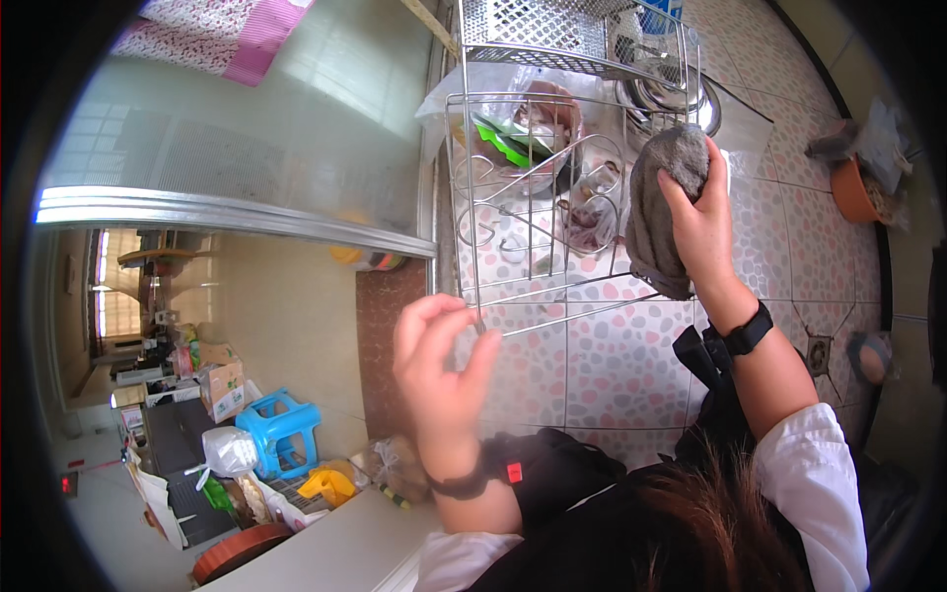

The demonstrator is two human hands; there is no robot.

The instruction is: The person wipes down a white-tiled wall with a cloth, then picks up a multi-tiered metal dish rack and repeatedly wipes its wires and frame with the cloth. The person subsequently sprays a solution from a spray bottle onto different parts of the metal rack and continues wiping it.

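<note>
A metal wire rack [551,96] stands upright on the tiled floor before me, with a perforated metal basket [533,26] at its far end. My right hand [699,214] grips a grey cloth [658,207] against the rack's right side. Part of the wire behind the cloth is hidden. My left hand [444,362], slightly blurred, is at the rack's near left corner, thumb and fingers apart around the wire; whether it touches the wire is unclear.
Behind the rack are a plastic bag with green items [510,140] and stacked metal lids or bowls [703,111]. A glass sliding door [244,140] borders the left. An orange pot [854,192] stands right; a blue plastic stool [277,433] is lower left.
</note>
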